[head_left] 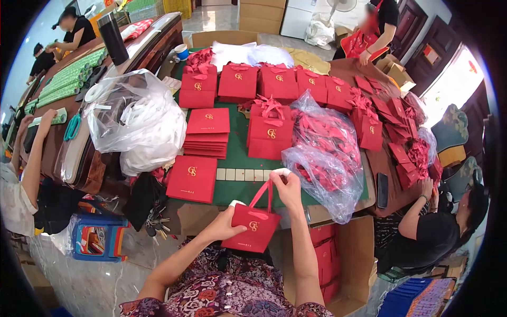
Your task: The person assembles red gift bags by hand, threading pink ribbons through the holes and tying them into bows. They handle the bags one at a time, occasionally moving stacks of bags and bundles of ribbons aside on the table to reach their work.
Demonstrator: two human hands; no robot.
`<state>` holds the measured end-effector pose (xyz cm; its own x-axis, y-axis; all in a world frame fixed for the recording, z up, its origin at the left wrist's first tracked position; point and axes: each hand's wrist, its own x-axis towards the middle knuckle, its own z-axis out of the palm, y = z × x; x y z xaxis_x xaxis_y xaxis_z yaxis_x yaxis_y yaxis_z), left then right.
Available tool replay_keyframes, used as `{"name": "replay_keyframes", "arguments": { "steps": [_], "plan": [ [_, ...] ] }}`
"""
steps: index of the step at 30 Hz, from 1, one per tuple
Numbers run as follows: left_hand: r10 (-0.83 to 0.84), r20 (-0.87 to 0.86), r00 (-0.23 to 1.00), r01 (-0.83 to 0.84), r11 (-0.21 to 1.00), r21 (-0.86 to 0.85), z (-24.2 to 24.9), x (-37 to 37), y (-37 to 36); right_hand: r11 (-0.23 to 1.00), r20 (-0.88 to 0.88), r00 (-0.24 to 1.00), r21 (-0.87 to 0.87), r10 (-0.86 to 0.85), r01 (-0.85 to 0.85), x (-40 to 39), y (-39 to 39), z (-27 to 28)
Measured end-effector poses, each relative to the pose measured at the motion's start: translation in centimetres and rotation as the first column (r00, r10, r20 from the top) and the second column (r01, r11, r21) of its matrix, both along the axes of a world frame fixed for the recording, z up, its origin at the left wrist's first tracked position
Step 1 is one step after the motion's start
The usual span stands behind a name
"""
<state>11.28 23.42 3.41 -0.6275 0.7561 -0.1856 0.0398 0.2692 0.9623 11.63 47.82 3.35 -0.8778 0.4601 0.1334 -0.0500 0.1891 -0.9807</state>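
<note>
Left hand (pixel 226 224): grips the near-left edge of a small red paper gift bag (pixel 250 229), thumb across its smooth front face, which carries gold lettering. Right hand (pixel 287 187): pinches the raised loop of red ribbon handle (pixel 270 194) between thumb and fingers. White wrapping noted on a fingertip of each hand. The bag is held in the air at the near edge of the green table surface (pixel 236 196), tilted slightly.

Beyond it, at near left, flat rectangular red bags (pixel 191 178) lie stacked; a second layered stack (pixel 207 132) sits farther off. Right: a crinkled, translucent plastic bag (pixel 327 158) containing red ribbon. Far side: boxy red bags (pixel 238 83) stand in a row.
</note>
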Motion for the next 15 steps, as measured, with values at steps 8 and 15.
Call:
{"name": "replay_keyframes", "arguments": {
  "steps": [8, 15],
  "plan": [
    [0.033, 0.041, 0.999, -0.035, 0.998, 0.050, -1.3, 0.1, -1.6, 0.994, 0.123, 0.992, 0.111, -0.021, 0.008, 0.6, -1.0, -0.9],
    [0.233, 0.432, 0.871, -0.357, 0.904, 0.234, -0.1, -1.4, -1.5, 0.855, 0.211, 0.947, 0.414, 0.243, -0.311, 8.0, -5.9, 6.0]
  ]
}}
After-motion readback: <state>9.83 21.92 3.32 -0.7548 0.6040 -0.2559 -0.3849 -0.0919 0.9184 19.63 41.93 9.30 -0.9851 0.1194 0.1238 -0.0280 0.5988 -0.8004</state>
